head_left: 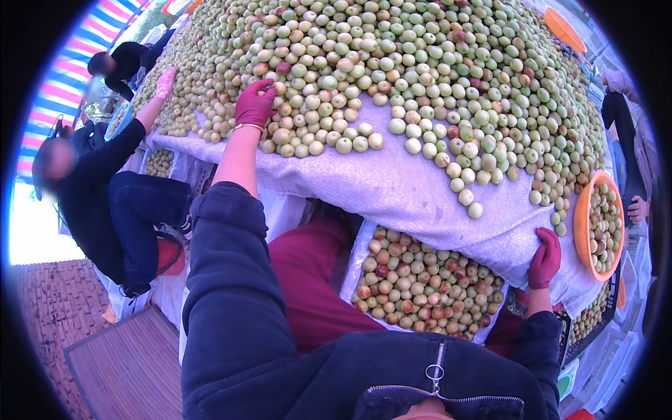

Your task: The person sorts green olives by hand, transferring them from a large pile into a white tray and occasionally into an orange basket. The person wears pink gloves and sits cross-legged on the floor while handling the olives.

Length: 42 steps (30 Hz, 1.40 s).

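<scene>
A wide heap of small round green fruits (336, 84), which look like jujubes, some blushed red, covers the sloping table in front of me. My left hand (255, 108), in a dark red glove, reaches to the heap's near left edge. Its fingers are apart and touch the fruits there; I see none held. My right hand (545, 259), gloved alike, rests on the pale cloth (350, 168) at the near right edge, fingers stretched out, holding nothing. Between my legs, under the cloth's edge, stands a lined crate (355, 255) full of redder fruits.
An orange basket (580, 227) of fruits sits right of my right hand, with a dark crate (591, 325) below it. At left a seated person (91, 210) reaches a pink-gloved hand (166, 82) to the heap. Another person (623, 140) is at far right. A brown mat (129, 364) lies lower left.
</scene>
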Each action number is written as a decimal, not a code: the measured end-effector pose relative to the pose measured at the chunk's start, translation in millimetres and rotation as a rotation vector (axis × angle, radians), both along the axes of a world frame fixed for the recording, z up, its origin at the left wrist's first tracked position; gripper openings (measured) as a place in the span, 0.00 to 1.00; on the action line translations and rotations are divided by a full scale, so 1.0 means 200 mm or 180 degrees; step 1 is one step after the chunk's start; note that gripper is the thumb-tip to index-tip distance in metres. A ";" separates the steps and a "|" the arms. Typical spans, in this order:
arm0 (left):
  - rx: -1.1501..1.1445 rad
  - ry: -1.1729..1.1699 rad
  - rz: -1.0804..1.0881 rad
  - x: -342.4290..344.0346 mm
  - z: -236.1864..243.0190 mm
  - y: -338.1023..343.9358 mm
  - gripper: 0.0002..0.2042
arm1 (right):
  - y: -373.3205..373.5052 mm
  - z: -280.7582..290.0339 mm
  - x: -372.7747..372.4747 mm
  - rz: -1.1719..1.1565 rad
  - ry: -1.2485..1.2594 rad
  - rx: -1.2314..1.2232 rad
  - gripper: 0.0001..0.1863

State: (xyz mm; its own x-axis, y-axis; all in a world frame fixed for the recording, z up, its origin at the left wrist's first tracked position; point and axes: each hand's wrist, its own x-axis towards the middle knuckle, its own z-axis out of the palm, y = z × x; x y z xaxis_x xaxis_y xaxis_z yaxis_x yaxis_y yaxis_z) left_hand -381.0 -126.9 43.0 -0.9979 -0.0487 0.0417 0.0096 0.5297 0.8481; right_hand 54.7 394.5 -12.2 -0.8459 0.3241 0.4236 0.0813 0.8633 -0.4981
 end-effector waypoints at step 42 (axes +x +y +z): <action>0.2069 -0.2672 -0.2769 1.43 -0.07 1.22 0.17 | -0.55 0.19 -0.28 0.1438 -0.0247 -0.1829 0.35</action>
